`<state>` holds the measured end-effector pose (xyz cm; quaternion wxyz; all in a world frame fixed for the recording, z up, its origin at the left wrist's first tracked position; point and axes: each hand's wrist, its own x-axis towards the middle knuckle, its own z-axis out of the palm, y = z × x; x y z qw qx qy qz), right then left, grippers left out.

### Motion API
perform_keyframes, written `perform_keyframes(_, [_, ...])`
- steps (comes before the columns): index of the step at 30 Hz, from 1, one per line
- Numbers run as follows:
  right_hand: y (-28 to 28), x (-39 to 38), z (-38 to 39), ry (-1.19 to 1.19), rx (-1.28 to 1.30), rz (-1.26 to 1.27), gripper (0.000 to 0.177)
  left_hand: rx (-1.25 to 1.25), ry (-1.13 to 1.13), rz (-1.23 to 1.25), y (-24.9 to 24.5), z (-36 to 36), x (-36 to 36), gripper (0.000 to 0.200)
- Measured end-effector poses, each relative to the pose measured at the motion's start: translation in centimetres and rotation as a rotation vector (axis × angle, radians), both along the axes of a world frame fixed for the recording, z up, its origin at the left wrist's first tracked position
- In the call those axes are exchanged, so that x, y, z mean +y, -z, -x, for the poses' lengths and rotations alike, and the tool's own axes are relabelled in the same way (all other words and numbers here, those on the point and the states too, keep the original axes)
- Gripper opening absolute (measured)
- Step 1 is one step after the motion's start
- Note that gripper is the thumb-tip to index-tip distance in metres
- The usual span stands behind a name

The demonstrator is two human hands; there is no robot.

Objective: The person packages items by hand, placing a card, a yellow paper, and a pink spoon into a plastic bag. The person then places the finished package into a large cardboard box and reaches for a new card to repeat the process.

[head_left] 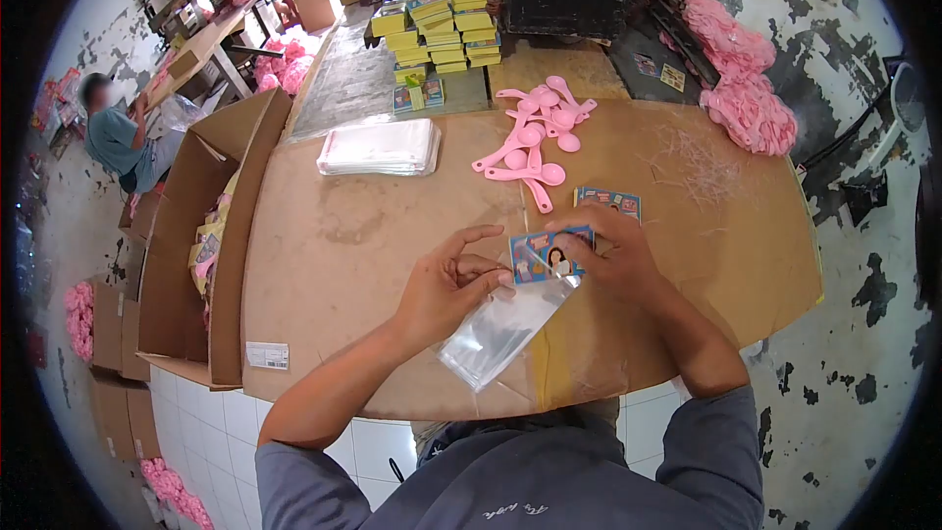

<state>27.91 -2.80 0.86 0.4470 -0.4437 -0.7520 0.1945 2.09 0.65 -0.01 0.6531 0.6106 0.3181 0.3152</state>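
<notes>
A blue printed card (527, 268) is pinched in my right hand (616, 253), thumb on its face and fingers behind. Its lower edge overlaps the mouth of a clear plastic bag (505, 334), which slants down toward the table's front edge. My left hand (453, 285) grips the bag's upper left side by the card's corner, thumb and fingertips together, index finger raised. Just beyond my right hand lies another stack of printed cards (618, 200), partly hidden by the fingers. Pink plastic scoops (530, 137) are heaped farther back on the cardboard-covered table (343, 285).
A stack of clear bags (379, 149) lies at the back left of the table. An open cardboard box (228, 285) borders the left side. Yellow-edged card stacks (442, 29) rise behind. Clear plastic scraps (702, 167) and pink bundles (751, 113) lie right; another person (128, 142) sits far left.
</notes>
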Motion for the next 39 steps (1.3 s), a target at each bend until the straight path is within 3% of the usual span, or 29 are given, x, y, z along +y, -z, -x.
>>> perform_keyframes(3, [0.1,0.1,0.2,-0.11,-0.131,0.026,0.029,0.076,0.04,-0.153,0.8,0.0,0.0,0.059])
perform_keyframes(6, [0.1,-0.5,1.0,-0.167,-0.147,0.129,0.031,0.084,0.079,-0.141,0.5,-0.2,-0.4,0.059])
perform_keyframes(9, [0.0,-0.6,1.9,-0.108,0.03,0.158,0.029,0.095,0.067,-0.136,0.9,-0.2,-0.3,0.059])
perform_keyframes(12, [-1.1,-0.5,1.1,-0.038,0.327,0.472,0.027,0.137,-0.001,-0.181,0.7,0.1,0.0,0.057])
perform_keyframes(18, [1.0,-0.2,1.4,-0.104,0.49,0.389,0.025,0.101,0.034,-0.172,1.1,-0.1,0.0,0.055])
perform_keyframes(24, [0.8,-0.1,0.6,-0.016,0.311,0.314,0.021,0.022,-0.001,-0.103,0.2,-0.1,-0.1,0.055])
perform_keyframes(27, [0.5,-0.1,0.8,-0.026,0.406,0.42,0.02,0.016,0.038,-0.097,0.2,-0.3,-0.2,0.054])
perform_keyframes(33, [-0.2,-0.7,1.9,-0.146,0.171,0.405,0.026,0.019,0.043,-0.065,0.7,0.1,0.2,0.055])
perform_keyframes(36, [0.1,-0.5,1.8,-0.162,0.181,0.401,0.025,-0.026,0.021,-0.056,0.6,0.1,0.1,0.054])
perform_keyframes(39, [-0.7,-1.0,2.6,-0.248,-0.006,0.388,0.023,-0.021,0.042,-0.083,1.0,0.4,0.3,0.053])
